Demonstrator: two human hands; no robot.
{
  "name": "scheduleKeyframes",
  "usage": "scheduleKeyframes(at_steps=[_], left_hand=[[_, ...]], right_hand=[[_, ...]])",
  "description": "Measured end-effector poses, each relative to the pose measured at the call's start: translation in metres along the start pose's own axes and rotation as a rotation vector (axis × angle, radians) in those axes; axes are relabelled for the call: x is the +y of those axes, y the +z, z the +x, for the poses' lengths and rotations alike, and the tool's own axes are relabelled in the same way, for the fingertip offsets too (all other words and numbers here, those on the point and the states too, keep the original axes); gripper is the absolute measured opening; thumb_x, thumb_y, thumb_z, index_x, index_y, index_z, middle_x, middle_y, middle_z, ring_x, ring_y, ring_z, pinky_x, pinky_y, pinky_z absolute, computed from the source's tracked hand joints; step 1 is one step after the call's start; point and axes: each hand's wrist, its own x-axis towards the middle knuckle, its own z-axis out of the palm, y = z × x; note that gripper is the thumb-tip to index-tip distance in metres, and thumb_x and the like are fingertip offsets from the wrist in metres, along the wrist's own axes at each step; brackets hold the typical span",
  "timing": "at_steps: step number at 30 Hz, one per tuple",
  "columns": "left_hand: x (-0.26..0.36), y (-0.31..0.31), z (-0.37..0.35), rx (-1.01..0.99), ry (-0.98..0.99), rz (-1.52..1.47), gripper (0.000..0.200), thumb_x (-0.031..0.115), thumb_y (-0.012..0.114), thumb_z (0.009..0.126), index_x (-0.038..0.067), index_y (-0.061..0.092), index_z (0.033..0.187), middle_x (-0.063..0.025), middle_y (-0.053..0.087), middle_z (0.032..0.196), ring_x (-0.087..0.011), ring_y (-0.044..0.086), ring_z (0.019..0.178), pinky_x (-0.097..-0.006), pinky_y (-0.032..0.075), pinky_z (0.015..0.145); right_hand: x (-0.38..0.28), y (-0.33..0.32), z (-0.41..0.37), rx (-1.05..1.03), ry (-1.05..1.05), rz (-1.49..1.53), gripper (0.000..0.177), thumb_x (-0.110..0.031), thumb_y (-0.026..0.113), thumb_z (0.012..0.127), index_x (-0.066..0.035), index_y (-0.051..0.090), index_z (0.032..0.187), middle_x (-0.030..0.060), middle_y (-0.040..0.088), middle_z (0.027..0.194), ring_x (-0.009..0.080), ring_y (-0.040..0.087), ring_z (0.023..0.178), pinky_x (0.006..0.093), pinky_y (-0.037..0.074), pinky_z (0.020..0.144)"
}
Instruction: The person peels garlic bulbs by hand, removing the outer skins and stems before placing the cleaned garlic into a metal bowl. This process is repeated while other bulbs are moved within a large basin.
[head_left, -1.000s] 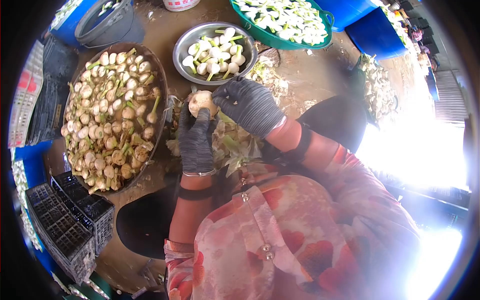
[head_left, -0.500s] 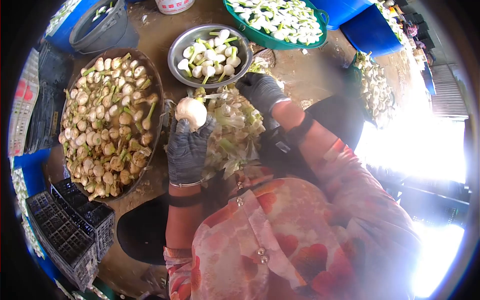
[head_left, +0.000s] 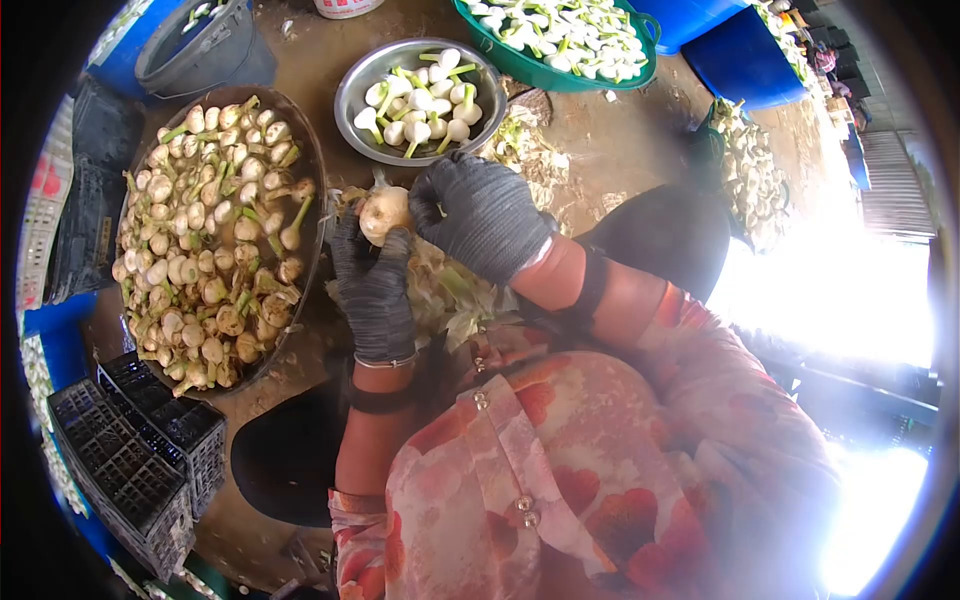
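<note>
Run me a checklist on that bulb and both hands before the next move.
1. Bulb held firmly: ok. The left hand wraps the bulb from below.
2. Second hand engaged: ok. The right hand is curled over the bulb, with its fingers on the top.
3. Hands covered: ok. Both wear dark gloves.
4. Skin fully off the bulb: cannot tell. Fingers hide much of it.
5. Tool in the right hand: cannot tell. None shows.
6. Room in the steel bowl: ok. It is only partly filled with white bulbs and sits just beyond the hands.
</note>
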Motion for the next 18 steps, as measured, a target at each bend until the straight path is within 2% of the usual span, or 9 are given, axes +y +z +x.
scheduleKeyframes(at_steps=[2, 6, 8, 10, 11, 12, 15, 17, 18], left_hand=[[0.005, 0.0, -0.005, -0.037, 0.004, -0.085, 0.052, 0.009, 0.062, 0.093, 0.0, 0.042, 0.14, -0.0103, 0.052, 0.131, -0.0189, 0.053, 0.117, -0.0327, 0.048, 0.098], [-0.015, -0.009, -0.002, -0.165, 0.09, -0.161, 0.053, 0.012, 0.063, 0.093, 0.0, 0.042, 0.139, -0.012, 0.05, 0.133, -0.0212, 0.052, 0.119, -0.0406, 0.05, 0.099], [-0.012, -0.011, 0.0, -0.227, 0.008, -0.393, 0.053, 0.014, 0.064, 0.093, 0.0, 0.042, 0.139, -0.0128, 0.049, 0.134, -0.0227, 0.052, 0.12, -0.0449, 0.052, 0.098], [-0.006, -0.012, 0.0, -0.254, -0.017, -0.369, 0.054, 0.016, 0.064, 0.093, 0.001, 0.042, 0.14, -0.0131, 0.049, 0.135, -0.0232, 0.051, 0.121, -0.0451, 0.053, 0.097], [-0.002, -0.013, -0.001, -0.249, 0.03, -0.185, 0.054, 0.017, 0.064, 0.093, 0.001, 0.043, 0.14, -0.013, 0.048, 0.135, -0.0229, 0.051, 0.122, -0.0432, 0.053, 0.096], [0.004, -0.014, -0.002, -0.251, 0.065, 0.027, 0.054, 0.017, 0.064, 0.093, 0.001, 0.043, 0.14, -0.0127, 0.049, 0.135, -0.0228, 0.052, 0.121, -0.0413, 0.053, 0.096], [0.033, -0.016, -0.006, -0.291, 0.139, 0.721, 0.053, 0.02, 0.064, 0.093, 0.003, 0.044, 0.139, -0.0117, 0.053, 0.132, -0.0225, 0.056, 0.117, -0.0356, 0.053, 0.094], [0.036, -0.009, -0.006, -0.272, 0.105, 0.748, 0.054, 0.021, 0.065, 0.093, 0.003, 0.044, 0.139, -0.0102, 0.057, 0.128, -0.0226, 0.059, 0.111, -0.0333, 0.053, 0.093], [0.037, -0.005, -0.005, -0.261, 0.091, 0.759, 0.054, 0.021, 0.066, 0.093, 0.003, 0.044, 0.139, -0.0094, 0.059, 0.126, -0.0227, 0.061, 0.108, -0.0321, 0.052, 0.093]], right_hand=[[0.003, 0.002, 0.003, 0.035, 0.039, 0.079, 0.017, -0.021, 0.064, 0.083, -0.005, 0.069, 0.081, 0.0196, 0.065, 0.074, 0.0376, 0.064, 0.069, 0.0469, 0.052, 0.064], [0.025, 0.0, 0.009, -0.016, 0.183, 0.418, 0.022, -0.021, 0.058, 0.084, -0.001, 0.068, 0.085, 0.0244, 0.065, 0.079, 0.0392, 0.066, 0.078, 0.0446, 0.052, 0.071], [0.057, 0.002, 0.018, -0.153, 0.303, 0.191, 0.023, -0.02, 0.062, 0.087, 0.001, 0.068, 0.093, 0.0197, 0.069, 0.083, 0.0355, 0.068, 0.081, 0.0408, 0.052, 0.075], [0.086, 0.0, 0.022, -0.193, 0.409, 0.021, 0.025, -0.021, 0.066, 0.088, 0.001, 0.067, 0.099, 0.0169, 0.071, 0.086, 0.0326, 0.068, 0.084, 0.0391, 0.052, 0.079], [0.084, -0.009, 0.025, -0.166, 0.454, -0.034, 0.026, -0.022, 0.067, 0.088, 0.001, 0.067, 0.101, 0.0165, 0.071, 0.088, 0.0315, 0.068, 0.085, 0.0392, 0.052, 0.081], [0.082, -0.016, 0.025, -0.167, 0.506, 0.015, 0.028, -0.022, 0.07, 0.088, 0.001, 0.067, 0.103, 0.0178, 0.07, 0.097, 0.0328, 0.067, 0.09, 0.0398, 0.051, 0.086], [0.061, -0.024, 0.015, 0.068, 0.025, 0.151, 0.028, -0.022, 0.071, 0.088, 0.001, 0.067, 0.104, 0.018, 0.068, 0.105, 0.0352, 0.064, 0.1, 0.0417, 0.05, 0.09], [0.046, -0.025, 0.012, 0.056, -0.378, 0.221, 0.024, -0.018, 0.071, 0.087, 0.0, 0.068, 0.102, 0.0175, 0.067, 0.106, 0.0349, 0.062, 0.103, 0.0417, 0.05, 0.092], [0.032, -0.035, 0.013, -0.01, -0.461, 0.169, 0.021, -0.017, 0.072, 0.084, -0.003, 0.069, 0.1, 0.0131, 0.068, 0.102, 0.0308, 0.062, 0.103, 0.042, 0.05, 0.09]])
